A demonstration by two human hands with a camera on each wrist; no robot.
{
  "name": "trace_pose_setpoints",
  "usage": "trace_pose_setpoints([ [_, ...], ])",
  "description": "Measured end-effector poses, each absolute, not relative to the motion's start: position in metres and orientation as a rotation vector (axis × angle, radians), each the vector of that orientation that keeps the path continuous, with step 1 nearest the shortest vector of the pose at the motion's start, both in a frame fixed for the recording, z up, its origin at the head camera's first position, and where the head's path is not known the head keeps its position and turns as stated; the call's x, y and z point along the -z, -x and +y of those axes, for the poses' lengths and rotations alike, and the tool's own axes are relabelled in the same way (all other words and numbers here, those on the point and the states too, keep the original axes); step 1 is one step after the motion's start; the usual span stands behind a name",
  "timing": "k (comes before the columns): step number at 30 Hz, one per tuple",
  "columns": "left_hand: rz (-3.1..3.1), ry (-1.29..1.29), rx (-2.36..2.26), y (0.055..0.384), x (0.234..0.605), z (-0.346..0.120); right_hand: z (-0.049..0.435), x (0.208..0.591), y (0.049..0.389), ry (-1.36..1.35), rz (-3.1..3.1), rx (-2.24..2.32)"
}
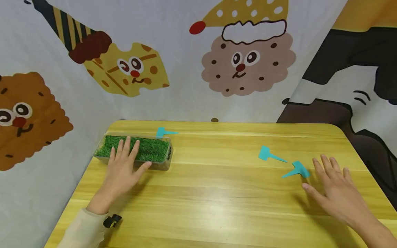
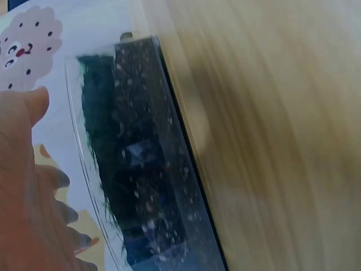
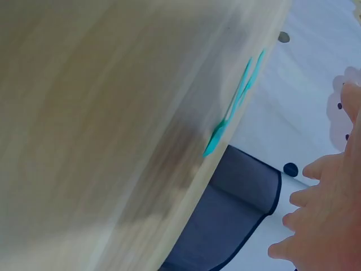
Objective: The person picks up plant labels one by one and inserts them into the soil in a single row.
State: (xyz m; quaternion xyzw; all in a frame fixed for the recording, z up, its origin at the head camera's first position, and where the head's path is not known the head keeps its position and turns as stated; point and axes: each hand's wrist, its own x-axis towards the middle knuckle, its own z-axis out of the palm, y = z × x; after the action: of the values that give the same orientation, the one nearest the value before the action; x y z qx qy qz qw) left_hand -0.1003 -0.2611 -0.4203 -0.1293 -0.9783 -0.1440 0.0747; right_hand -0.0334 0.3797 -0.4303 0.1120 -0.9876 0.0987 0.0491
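Observation:
My left hand [image 1: 122,172] is spread over the front of a clear plastic box [image 1: 161,166] filled with green grass [image 1: 153,148]. In the left wrist view, dark speckled soil [image 2: 152,135] shows through the box's side, and the fingers stand apart from its wall. My right hand [image 1: 338,193] hovers at the right with its fingers spread and nothing held. Just left of its fingertips lies a turquoise T-shaped plant label [image 1: 299,169], slightly bent. A second turquoise plant label [image 1: 265,153] lies behind it, its pointed stem toward the right.
Behind the box, near the table's back edge, lies a third turquoise plant label [image 1: 161,132]. The wooden table [image 1: 211,199] meets a cloth backdrop [image 1: 183,106] printed with cartoon biscuits. A black strap piece [image 1: 112,221] sits at the left wrist.

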Motion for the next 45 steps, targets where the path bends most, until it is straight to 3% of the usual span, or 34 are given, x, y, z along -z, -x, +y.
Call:
trace_pose_setpoints([
  [17, -2.872, 0.152, 0.554, 0.125, 0.420, -0.321, 0.353, 0.425, 0.033, -0.447, -2.965, -0.345],
  [29, -2.943, -0.157, 0.733, 0.141, 0.415, -0.350, 0.332, 0.419, 0.036, -0.489, -2.956, -0.433],
  [45, -2.796, -0.098, 0.647, 0.145, 0.417, -0.357, 0.298, 0.411, 0.048, -0.553, -2.925, -0.512],
])
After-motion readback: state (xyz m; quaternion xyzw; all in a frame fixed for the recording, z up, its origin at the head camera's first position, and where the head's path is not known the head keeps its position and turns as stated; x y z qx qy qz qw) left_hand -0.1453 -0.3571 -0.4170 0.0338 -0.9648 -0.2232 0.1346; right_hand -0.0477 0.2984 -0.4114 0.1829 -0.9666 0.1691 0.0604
